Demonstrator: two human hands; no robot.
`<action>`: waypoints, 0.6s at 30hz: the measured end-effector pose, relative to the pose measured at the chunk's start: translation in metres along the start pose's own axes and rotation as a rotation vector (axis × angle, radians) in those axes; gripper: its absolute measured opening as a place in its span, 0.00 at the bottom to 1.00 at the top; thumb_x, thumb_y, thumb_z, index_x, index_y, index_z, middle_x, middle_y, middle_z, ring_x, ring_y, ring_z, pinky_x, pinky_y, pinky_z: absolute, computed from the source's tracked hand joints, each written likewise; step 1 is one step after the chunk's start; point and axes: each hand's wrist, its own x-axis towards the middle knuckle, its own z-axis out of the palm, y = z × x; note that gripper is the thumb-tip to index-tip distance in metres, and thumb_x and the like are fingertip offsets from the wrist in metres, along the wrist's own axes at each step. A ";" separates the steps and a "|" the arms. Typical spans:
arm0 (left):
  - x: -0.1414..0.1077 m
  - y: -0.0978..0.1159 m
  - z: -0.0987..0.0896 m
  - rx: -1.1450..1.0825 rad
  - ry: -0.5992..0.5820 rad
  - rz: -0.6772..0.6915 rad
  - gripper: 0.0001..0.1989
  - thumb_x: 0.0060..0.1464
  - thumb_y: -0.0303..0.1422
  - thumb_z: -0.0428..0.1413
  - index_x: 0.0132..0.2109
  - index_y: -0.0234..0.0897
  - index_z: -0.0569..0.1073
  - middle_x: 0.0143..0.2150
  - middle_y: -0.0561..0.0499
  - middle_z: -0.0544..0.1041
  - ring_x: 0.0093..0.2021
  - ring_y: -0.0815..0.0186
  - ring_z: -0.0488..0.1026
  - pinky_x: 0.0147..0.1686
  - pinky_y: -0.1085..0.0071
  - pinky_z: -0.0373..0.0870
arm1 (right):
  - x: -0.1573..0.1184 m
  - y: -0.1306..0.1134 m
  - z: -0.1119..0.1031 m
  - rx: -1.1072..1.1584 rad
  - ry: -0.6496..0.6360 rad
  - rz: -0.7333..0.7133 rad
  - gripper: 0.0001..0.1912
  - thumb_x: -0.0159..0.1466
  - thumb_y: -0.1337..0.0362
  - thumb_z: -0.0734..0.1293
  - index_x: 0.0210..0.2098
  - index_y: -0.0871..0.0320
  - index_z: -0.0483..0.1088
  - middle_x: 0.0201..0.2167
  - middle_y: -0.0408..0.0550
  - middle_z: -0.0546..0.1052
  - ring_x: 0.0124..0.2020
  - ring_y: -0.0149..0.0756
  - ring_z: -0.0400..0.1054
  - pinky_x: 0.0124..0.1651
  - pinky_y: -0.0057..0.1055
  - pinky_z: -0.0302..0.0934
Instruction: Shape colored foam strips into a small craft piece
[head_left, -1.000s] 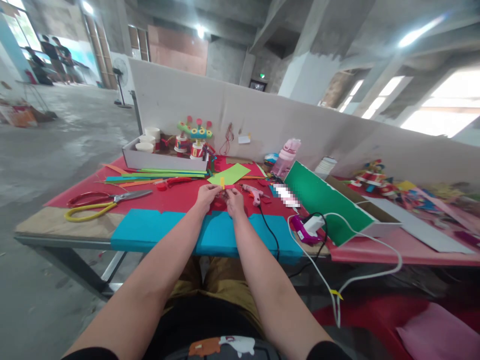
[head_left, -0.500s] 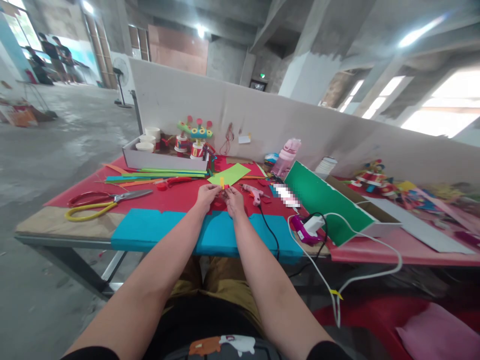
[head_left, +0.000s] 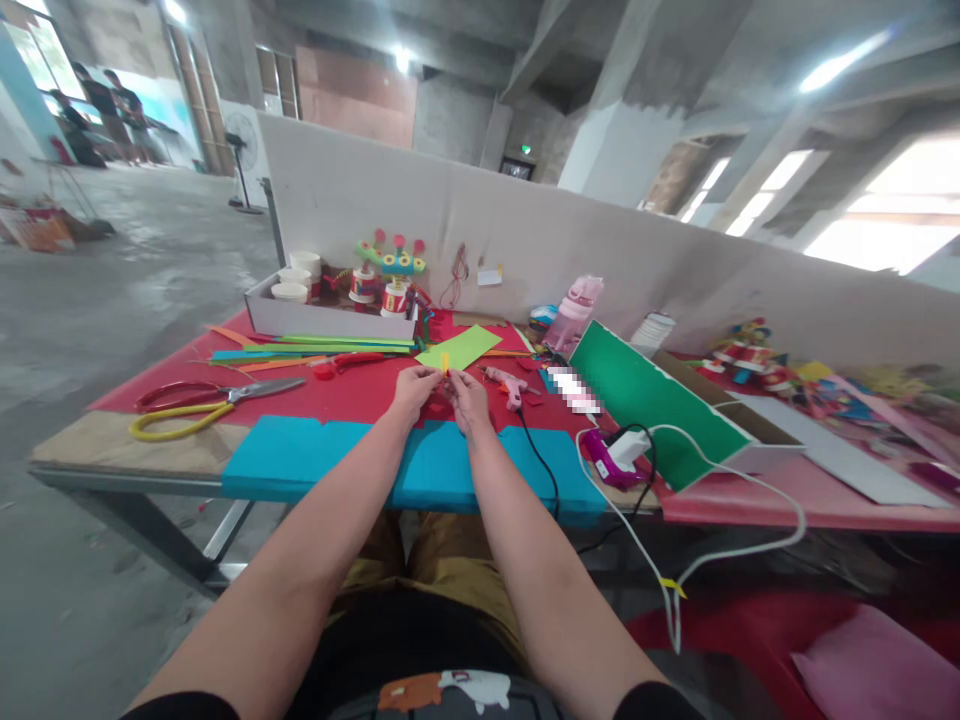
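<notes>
My left hand (head_left: 411, 393) and my right hand (head_left: 468, 400) meet over the red-covered table, fingertips pinched together. Between them a small yellow strip (head_left: 445, 361) sticks up, probably paper, with a bit of red beside it mostly hidden by the fingers. Just behind lies a light green paper sheet (head_left: 469, 347). A pink glue gun (head_left: 510, 388) rests right of my right hand, its black cord running toward the table's front edge. Blue paper (head_left: 300, 460) covers the front edge under my forearms.
Large scissors (head_left: 217, 400) and red-handled pliers (head_left: 349, 362) lie to the left. A white box (head_left: 330, 322) with paper cups and cup figures stands behind. On the right are a green box panel (head_left: 652, 400), a purple power adapter (head_left: 611, 462) with white cable and a pink bottle (head_left: 576, 312).
Both hands stay in nearly the same spot. The fingers have shifted slightly around the small piece, and less of its red part shows now.
</notes>
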 end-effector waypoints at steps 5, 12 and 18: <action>0.000 0.000 0.000 -0.001 0.007 0.003 0.11 0.34 0.34 0.66 0.26 0.32 0.75 0.21 0.52 0.73 0.21 0.72 0.68 0.23 0.75 0.63 | 0.000 0.001 0.000 0.000 -0.024 -0.013 0.13 0.48 0.60 0.74 0.31 0.58 0.74 0.22 0.39 0.76 0.24 0.28 0.68 0.34 0.27 0.67; 0.000 -0.001 0.000 0.011 0.005 0.004 0.10 0.34 0.32 0.65 0.26 0.32 0.75 0.20 0.52 0.74 0.20 0.72 0.68 0.23 0.75 0.64 | 0.001 0.004 0.001 -0.052 -0.032 -0.051 0.15 0.49 0.57 0.74 0.32 0.59 0.73 0.23 0.42 0.78 0.27 0.33 0.72 0.35 0.31 0.68; 0.000 -0.003 -0.001 0.018 -0.016 -0.004 0.09 0.34 0.31 0.65 0.26 0.32 0.76 0.21 0.51 0.75 0.21 0.70 0.70 0.23 0.74 0.66 | 0.004 0.009 0.000 -0.127 0.022 -0.095 0.16 0.50 0.56 0.72 0.33 0.60 0.73 0.24 0.43 0.78 0.27 0.36 0.73 0.34 0.33 0.69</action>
